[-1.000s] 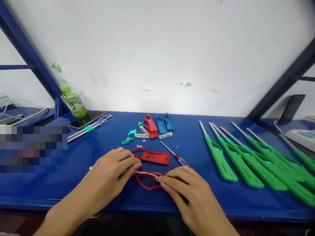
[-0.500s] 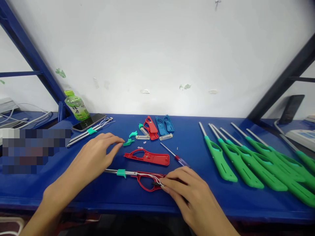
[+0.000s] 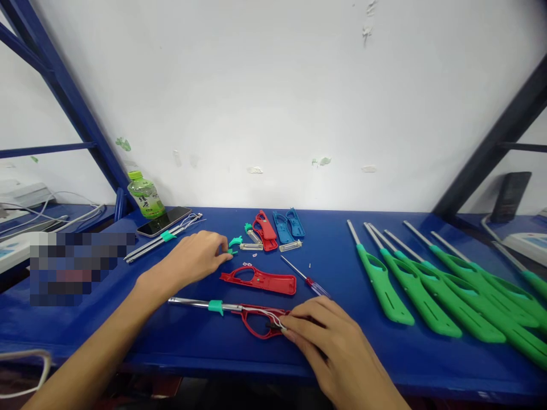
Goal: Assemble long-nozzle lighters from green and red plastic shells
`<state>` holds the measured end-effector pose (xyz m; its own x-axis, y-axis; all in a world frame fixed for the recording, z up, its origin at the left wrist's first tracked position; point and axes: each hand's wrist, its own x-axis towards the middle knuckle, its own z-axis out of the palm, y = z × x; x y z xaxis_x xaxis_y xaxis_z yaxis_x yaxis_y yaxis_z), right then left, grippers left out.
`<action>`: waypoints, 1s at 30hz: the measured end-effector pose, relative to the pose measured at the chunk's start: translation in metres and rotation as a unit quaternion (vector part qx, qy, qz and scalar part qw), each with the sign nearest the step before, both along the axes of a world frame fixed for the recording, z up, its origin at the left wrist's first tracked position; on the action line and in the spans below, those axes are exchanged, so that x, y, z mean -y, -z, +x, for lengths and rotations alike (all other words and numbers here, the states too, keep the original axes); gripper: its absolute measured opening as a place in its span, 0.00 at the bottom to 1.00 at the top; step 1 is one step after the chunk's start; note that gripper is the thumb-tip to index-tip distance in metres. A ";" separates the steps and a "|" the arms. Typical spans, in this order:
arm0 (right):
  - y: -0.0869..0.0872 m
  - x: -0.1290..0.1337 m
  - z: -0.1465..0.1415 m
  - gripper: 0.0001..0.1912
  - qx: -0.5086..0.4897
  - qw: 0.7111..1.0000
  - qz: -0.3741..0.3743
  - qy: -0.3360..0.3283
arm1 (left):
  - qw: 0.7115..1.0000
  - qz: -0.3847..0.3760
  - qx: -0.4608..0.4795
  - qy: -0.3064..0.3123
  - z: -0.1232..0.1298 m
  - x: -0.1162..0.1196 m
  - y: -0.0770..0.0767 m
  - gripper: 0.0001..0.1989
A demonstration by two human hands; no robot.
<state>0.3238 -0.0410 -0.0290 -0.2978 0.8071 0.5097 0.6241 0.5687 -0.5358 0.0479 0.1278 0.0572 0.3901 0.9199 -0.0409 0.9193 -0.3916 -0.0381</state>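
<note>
My left hand (image 3: 204,255) is closed in a pinch at the end of a small green plastic trigger (image 3: 232,251), which lies beside another green trigger (image 3: 235,242). My right hand (image 3: 327,336) is closed over the rear of a red lighter handle half (image 3: 257,335) near the front of the table, hiding much of it. White wires and a small black part (image 3: 273,326) show at its fingertips. A metal lighter tube (image 3: 194,302) with a green collar (image 3: 216,307) runs left from this handle. Behind it rests a second red handle half (image 3: 273,283), hollow side up.
A screwdriver (image 3: 314,286) lies behind my right hand. Red shells (image 3: 267,230), blue shells (image 3: 294,223) and clear fuel tanks (image 3: 251,246) sit farther back. Several green lighters (image 3: 387,290) fill the right. Spare tubes (image 3: 149,249), a phone (image 3: 164,221) and a bottle (image 3: 146,196) are left.
My left hand has moved right and onto the nearer green trigger, its fingers coming together. My right hand stays on the red handle half. The camera view has shifted slightly.
</note>
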 end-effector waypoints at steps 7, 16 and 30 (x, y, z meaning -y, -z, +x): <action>-0.002 0.001 -0.001 0.14 -0.007 1.000 -0.006 0.000 | 0.995 0.044 0.083 0.031 -0.014 0.028 0.009 0.12; -0.006 0.003 -0.001 0.14 0.002 1.000 -0.024 0.006 | 0.948 -0.018 0.293 0.122 -0.013 0.103 0.018 0.18; -0.005 0.002 -0.001 0.14 0.010 1.000 0.002 0.010 | 0.928 -0.123 0.294 0.192 0.006 0.097 0.036 0.12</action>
<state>0.3233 -0.0429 -0.0237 -0.2909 0.8107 0.5080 0.6459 0.5581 -0.5209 0.0543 0.0309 0.0210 0.7086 0.6996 0.0919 0.5439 -0.6244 0.5606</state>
